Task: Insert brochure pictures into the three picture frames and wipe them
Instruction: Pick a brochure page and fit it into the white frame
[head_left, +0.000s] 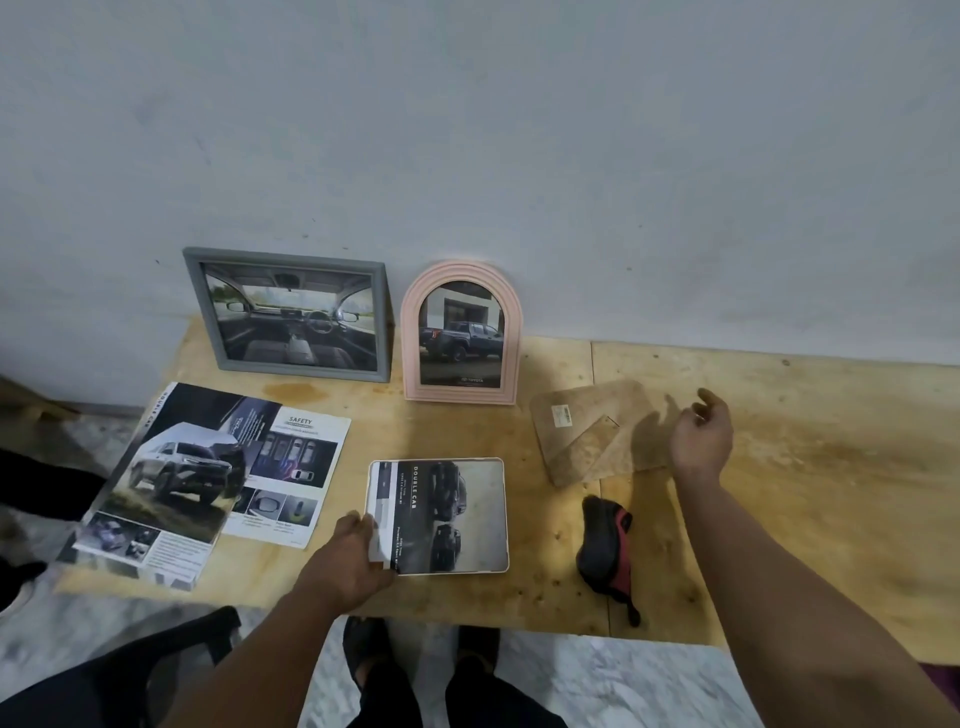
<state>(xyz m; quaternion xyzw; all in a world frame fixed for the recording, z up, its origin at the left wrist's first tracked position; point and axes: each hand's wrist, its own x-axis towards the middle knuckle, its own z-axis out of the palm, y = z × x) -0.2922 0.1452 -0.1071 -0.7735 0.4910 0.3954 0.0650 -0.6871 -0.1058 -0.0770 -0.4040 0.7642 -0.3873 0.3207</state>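
Note:
A grey rectangular frame (287, 309) with a car-interior picture and a pink arched frame (462, 334) with a truck picture lean upright against the wall. A white frame (439, 514) lies flat near the front edge with a brochure picture on it. My left hand (349, 564) rests on its left edge, fingers on the picture. My right hand (700, 439) hovers with loosely curled fingers, holding nothing, just right of the brown backing board (587, 434). A dark and red cloth (607, 548) lies between the white frame and my right arm.
Loose brochure pages (208, 480) lie spread at the left end of the plywood table (805, 499), overhanging its edge. A grey wall rises behind the table. Below the front edge are a marble floor, my feet and a dark chair (171, 660).

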